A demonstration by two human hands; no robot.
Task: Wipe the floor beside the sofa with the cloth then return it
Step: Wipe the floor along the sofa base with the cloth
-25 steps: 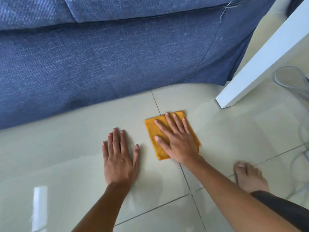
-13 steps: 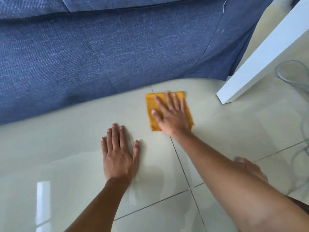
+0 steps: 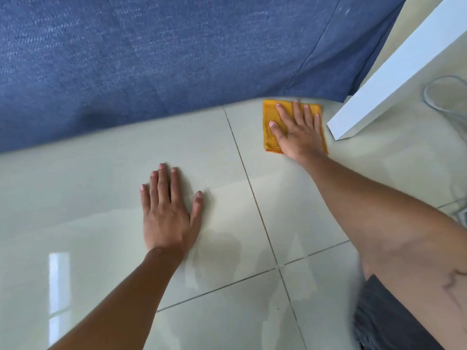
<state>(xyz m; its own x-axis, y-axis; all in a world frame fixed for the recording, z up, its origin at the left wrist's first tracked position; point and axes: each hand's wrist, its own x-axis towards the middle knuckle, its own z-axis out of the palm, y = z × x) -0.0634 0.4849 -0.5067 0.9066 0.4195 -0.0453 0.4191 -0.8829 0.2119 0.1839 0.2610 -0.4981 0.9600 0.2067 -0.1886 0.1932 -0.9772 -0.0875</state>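
Pushed farther forward than 0.5 s ago, right hand [image 3: 298,133] flat and open atop orange cloth [image 3: 268,137], now touching sofa [image 3: 177,59] base beside white leg [image 3: 394,72] for edge wiping, left hand [image 3: 168,210] splayed, empty, bracing on floor [image 3: 75,198].

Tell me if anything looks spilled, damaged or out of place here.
Nothing stands out. The right hand presses the folded orange cloth flat on the floor by the sofa; the left hand rests flat.
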